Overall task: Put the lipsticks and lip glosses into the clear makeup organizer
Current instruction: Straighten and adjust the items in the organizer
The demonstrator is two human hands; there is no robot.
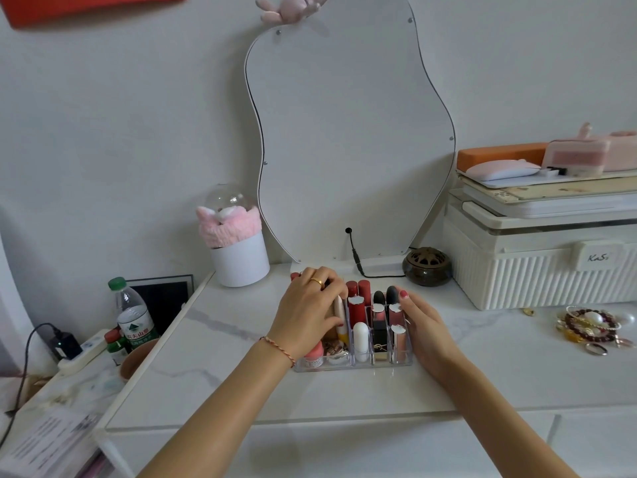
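White marble-look worktop (241, 384) against a grey wall, wavy mirror (344, 139) at the back edge. Clear makeup organizer (358, 365) sits mid-worktop, its slots filled with upright lipsticks (357, 307) in red, black and white. Left hand (308, 310) curls over the organizer's left side; whether it grips anything cannot be told. Right hand (425, 327) lies flat against the right wall, fingers straight. Left compartments are mostly hidden.
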